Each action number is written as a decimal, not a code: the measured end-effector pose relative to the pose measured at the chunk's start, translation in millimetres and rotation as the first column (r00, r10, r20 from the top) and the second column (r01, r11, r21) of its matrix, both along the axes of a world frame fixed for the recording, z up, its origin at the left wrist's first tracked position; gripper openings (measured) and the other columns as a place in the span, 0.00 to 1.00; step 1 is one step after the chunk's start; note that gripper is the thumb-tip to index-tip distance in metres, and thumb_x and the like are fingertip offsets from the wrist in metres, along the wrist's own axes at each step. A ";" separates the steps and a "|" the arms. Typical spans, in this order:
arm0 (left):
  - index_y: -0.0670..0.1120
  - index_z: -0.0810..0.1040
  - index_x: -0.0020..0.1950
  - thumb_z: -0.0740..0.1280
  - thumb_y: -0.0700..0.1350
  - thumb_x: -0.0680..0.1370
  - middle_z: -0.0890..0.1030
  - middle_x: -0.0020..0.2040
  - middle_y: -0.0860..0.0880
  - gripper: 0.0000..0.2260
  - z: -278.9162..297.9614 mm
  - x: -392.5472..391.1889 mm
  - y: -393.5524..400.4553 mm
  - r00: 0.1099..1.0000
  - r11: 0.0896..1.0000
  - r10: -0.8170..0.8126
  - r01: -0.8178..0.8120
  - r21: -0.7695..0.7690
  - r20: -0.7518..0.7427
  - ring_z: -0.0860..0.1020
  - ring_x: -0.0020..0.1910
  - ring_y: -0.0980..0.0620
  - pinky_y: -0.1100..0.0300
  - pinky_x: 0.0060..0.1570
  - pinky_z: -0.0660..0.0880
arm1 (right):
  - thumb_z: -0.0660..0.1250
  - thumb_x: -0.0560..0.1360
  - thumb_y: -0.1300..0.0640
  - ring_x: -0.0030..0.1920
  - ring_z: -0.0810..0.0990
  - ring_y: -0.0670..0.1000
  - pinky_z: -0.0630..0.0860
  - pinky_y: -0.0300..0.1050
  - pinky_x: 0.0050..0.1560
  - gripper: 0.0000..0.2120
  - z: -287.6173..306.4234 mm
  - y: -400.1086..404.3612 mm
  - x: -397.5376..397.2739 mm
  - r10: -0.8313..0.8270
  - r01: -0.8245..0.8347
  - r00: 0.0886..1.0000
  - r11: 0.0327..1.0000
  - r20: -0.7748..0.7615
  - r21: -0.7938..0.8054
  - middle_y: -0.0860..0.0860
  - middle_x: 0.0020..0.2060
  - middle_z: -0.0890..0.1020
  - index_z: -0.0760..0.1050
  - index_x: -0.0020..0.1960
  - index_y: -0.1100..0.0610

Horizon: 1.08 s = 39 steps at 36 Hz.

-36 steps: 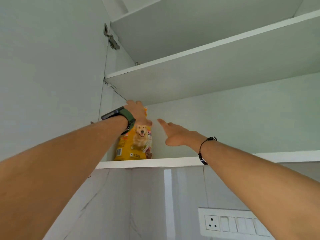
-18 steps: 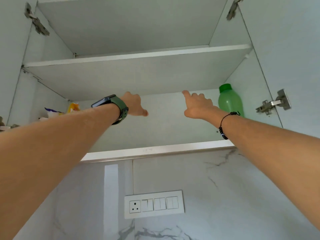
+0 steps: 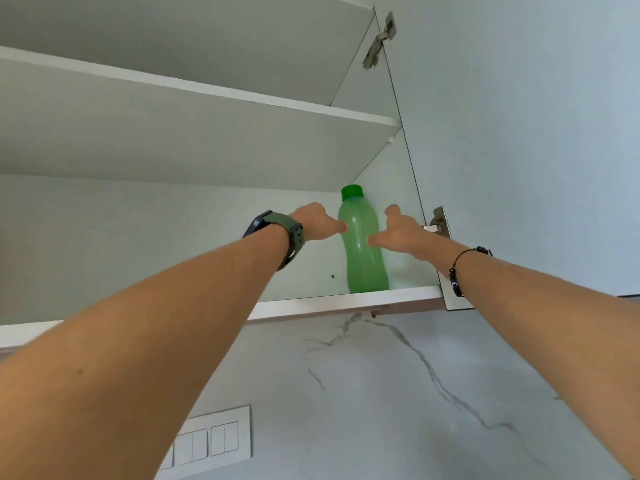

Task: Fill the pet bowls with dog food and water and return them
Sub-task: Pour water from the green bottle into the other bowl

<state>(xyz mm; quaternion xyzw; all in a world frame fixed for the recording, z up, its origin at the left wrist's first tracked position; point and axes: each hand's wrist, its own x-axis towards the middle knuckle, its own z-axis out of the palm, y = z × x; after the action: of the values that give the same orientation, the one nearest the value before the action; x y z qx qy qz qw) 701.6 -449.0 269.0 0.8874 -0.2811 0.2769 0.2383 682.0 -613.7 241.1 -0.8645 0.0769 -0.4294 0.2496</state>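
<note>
A translucent green water bottle (image 3: 363, 251) with a darker green cap stands upright at the right end of the lowest shelf (image 3: 346, 301) of an open wall cabinet. My left hand (image 3: 318, 221), with a watch on the wrist, reaches up on the bottle's left, its thumb at the bottle's side. My right hand (image 3: 398, 232) reaches up on the bottle's right, thumb tip on the bottle's front and fingers spread. Neither hand has closed round the bottle. No pet bowls or dog food show.
The open cabinet door (image 3: 519, 133) stands at the right with two metal hinges (image 3: 440, 223). A higher shelf (image 3: 207, 88) crosses above. Below is a marble-patterned wall with a white switch panel (image 3: 211, 441).
The view swung right, away from the yellow dog food bag. Both hands moved right across the shelf and now flank the green bottle.
</note>
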 end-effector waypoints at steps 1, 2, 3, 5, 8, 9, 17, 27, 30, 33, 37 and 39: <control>0.40 0.61 0.73 0.60 0.59 0.78 0.68 0.71 0.42 0.30 -3.5 4.3 -7.5 0.998 0.999 -0.034 0.033 -0.016 -0.050 0.72 0.64 0.41 0.54 0.51 0.71 | 0.67 0.74 0.55 0.62 0.71 0.60 0.70 0.46 0.50 0.37 -1.0 -1.8 4.9 0.022 -0.022 1.000 0.999 -0.002 0.027 0.61 0.64 0.70 0.49 0.74 0.61; 0.41 0.60 0.74 0.58 0.60 0.78 0.67 0.72 0.43 0.32 -6.7 8.5 -14.5 0.992 0.997 -0.074 0.070 -0.039 -0.104 0.72 0.65 0.41 0.54 0.50 0.70 | 0.67 0.74 0.55 0.63 0.70 0.59 0.69 0.46 0.50 0.38 -1.9 -3.7 10.8 0.047 -0.047 0.999 0.997 -0.004 0.055 0.61 0.65 0.69 0.48 0.74 0.61; 0.42 0.59 0.74 0.57 0.62 0.78 0.65 0.73 0.44 0.33 -9.5 12.9 -21.2 0.981 0.992 -0.116 0.106 -0.071 -0.155 0.72 0.65 0.40 0.54 0.52 0.70 | 0.67 0.74 0.54 0.64 0.69 0.59 0.68 0.45 0.50 0.38 -2.6 -5.6 17.1 0.073 -0.072 0.997 0.994 -0.006 0.083 0.61 0.67 0.68 0.47 0.75 0.61; 0.43 0.57 0.75 0.54 0.64 0.78 0.64 0.74 0.43 0.34 -12.7 23.0 -33.1 0.956 0.976 -0.191 0.162 -0.144 -0.224 0.70 0.67 0.40 0.52 0.62 0.70 | 0.67 0.75 0.53 0.67 0.67 0.59 0.66 0.45 0.52 0.39 -3.6 -8.9 30.6 0.110 -0.108 0.994 0.985 -0.011 0.135 0.61 0.69 0.66 0.46 0.75 0.61; 0.44 0.54 0.77 0.50 0.65 0.78 0.63 0.74 0.40 0.34 -10.0 41.1 -47.4 0.924 0.951 -0.262 0.198 -0.240 -0.277 0.68 0.69 0.40 0.50 0.67 0.67 | 0.67 0.74 0.51 0.69 0.65 0.58 0.65 0.44 0.52 0.41 -2.1 -13.9 51.3 0.123 -0.118 0.992 0.977 -0.017 0.180 0.60 0.71 0.64 0.46 0.75 0.62; 0.44 0.53 0.77 0.49 0.64 0.78 0.63 0.74 0.39 0.34 -7.3 47.6 -51.7 0.914 0.936 -0.292 0.213 -0.279 -0.282 0.66 0.70 0.41 0.49 0.68 0.66 | 0.67 0.74 0.50 0.69 0.65 0.58 0.65 0.44 0.52 0.41 -0.3 -15.9 58.0 0.125 -0.120 0.992 0.975 -0.018 0.189 0.60 0.71 0.64 0.45 0.75 0.63; 0.41 0.51 0.77 0.45 0.57 0.82 0.57 0.76 0.39 0.28 1.1 80.7 -90.0 0.882 0.859 -0.383 0.231 -0.457 -0.274 0.58 0.75 0.43 0.50 0.73 0.57 | 0.69 0.74 0.50 0.69 0.66 0.58 0.66 0.44 0.52 0.42 14.5 -26.0 100.7 0.171 -0.179 0.984 0.942 0.053 0.285 0.60 0.71 0.65 0.48 0.74 0.65; 0.40 0.51 0.77 0.50 0.60 0.81 0.58 0.76 0.38 0.32 -11.3 108.0 -115.9 0.812 0.812 -0.443 0.184 -0.554 -0.380 0.61 0.74 0.41 0.47 0.73 0.58 | 0.75 0.68 0.53 0.68 0.67 0.61 0.69 0.55 0.67 0.49 13.1 -31.4 139.3 0.015 -0.009 1.000 0.977 -0.023 0.212 0.61 0.69 0.66 0.45 0.75 0.66; 0.41 0.51 0.77 0.53 0.63 0.78 0.56 0.76 0.37 0.36 -8.4 106.5 -110.4 0.791 0.773 -0.472 0.158 -0.615 -0.389 0.62 0.72 0.38 0.44 0.72 0.59 | 0.76 0.67 0.50 0.68 0.67 0.61 0.68 0.55 0.67 0.47 11.6 -29.2 135.3 0.001 0.010 0.996 0.990 -0.087 0.138 0.59 0.70 0.66 0.52 0.74 0.65; 0.41 0.58 0.75 0.57 0.60 0.78 0.63 0.74 0.40 0.32 -8.6 104.9 -108.4 0.829 0.767 -0.451 0.170 -0.618 -0.331 0.67 0.69 0.41 0.48 0.69 0.64 | 0.75 0.66 0.48 0.66 0.70 0.60 0.70 0.55 0.66 0.41 9.0 -25.4 131.3 0.035 -0.023 0.995 0.991 -0.095 0.129 0.59 0.67 0.70 0.62 0.71 0.62; 0.41 0.64 0.71 0.61 0.57 0.78 0.72 0.66 0.42 0.28 -6.5 97.0 -98.8 0.873 0.797 -0.400 0.181 -0.577 -0.279 0.74 0.56 0.45 0.54 0.50 0.69 | 0.75 0.64 0.47 0.65 0.70 0.60 0.71 0.53 0.64 0.43 6.8 -24.5 125.3 0.128 -0.118 0.991 0.967 -0.029 0.227 0.60 0.67 0.70 0.62 0.70 0.64; 0.41 0.64 0.71 0.62 0.59 0.77 0.73 0.64 0.43 0.29 -5.0 92.6 -91.2 0.867 0.797 -0.410 0.189 -0.573 -0.284 0.72 0.52 0.45 0.51 0.52 0.70 | 0.75 0.64 0.47 0.65 0.70 0.60 0.72 0.49 0.59 0.45 5.5 -21.6 118.8 0.198 -0.195 0.980 0.937 0.017 0.290 0.60 0.67 0.70 0.60 0.71 0.64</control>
<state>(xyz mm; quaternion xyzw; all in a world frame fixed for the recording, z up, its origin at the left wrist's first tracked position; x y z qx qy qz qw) 794.2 -540.3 264.0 0.7670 -0.2799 0.1166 0.5655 800.8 -635.3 246.5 -0.8245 0.0538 -0.3811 0.4148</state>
